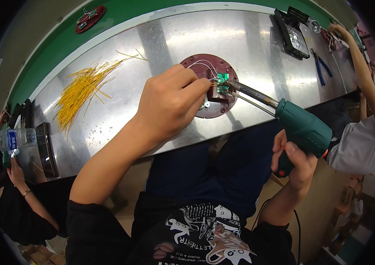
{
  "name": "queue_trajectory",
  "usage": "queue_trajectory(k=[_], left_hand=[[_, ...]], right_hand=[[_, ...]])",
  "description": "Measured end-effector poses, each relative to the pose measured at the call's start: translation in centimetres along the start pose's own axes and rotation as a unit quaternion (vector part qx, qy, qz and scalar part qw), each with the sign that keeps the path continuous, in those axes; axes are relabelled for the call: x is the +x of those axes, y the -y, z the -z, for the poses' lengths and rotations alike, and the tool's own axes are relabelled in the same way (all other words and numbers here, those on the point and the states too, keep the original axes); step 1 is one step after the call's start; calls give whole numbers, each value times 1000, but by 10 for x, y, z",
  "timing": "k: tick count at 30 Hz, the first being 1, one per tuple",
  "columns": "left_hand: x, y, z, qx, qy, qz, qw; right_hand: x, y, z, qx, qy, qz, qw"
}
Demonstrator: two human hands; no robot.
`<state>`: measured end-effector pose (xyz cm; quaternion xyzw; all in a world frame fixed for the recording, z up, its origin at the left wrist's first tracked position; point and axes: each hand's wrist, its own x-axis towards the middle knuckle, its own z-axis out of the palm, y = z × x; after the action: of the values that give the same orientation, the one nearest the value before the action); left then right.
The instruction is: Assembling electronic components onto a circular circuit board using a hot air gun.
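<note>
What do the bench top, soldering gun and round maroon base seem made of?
Bench top: likely metal with a dull sheen, given its blurred reflections and scuffs.
Soldering gun: green housing, probably matte moulded plastic with contoured surfaces; its barrel, darkened and shiny, looks metal.
Round maroon base: smooth, evenly coloured, perhaps plastic, though painted metal is possible.

Smooth, shiny metal over the benchtop (pixel 249 44), mirror-like in streaks, with scuffs at left of centre. Matt green plastic on the body of the pistol-grip soldering iron (pixel 306 128), right of centre, with darkened, stained metal along its barrel. Smooth maroon plastic for the round housing (pixel 216 114) at centre, with a slightly glossy green circuit board (pixel 223 78). Clear, glossy plastic in the bottle (pixel 27 136) at far left; glossy, dark glass-like face on the phone (pixel 46 148) beside. Soft, matt cloth for the black T-shirt (pixel 145 229) at lower centre.
</note>
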<state>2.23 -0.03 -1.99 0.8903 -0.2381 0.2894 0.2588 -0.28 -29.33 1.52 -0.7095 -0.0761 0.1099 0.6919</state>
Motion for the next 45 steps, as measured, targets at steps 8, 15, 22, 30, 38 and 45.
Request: queue_trajectory(k=[8,15,22,30,38,45], left_hand=[[2,3,-3,8,-19,-19,1000],[-1,0,-4,11,-17,-13,1000],[0,-1,-6,0,-24,-8,1000],[2,-3,3,14,-5,-14,1000],[17,-4,23,36,-57,13,998],[41,-2,53,37,-44,101,993]], right_hand=[[7,4,-1,-9,-52,82,995],[59,-10,2,147,-47,136,979],[122,-23,4,189,-101,94,972],[118,-23,-3,171,-135,93,971],[110,-25,-1,189,-166,78,965],[119,-20,5,199,-172,96,960]])
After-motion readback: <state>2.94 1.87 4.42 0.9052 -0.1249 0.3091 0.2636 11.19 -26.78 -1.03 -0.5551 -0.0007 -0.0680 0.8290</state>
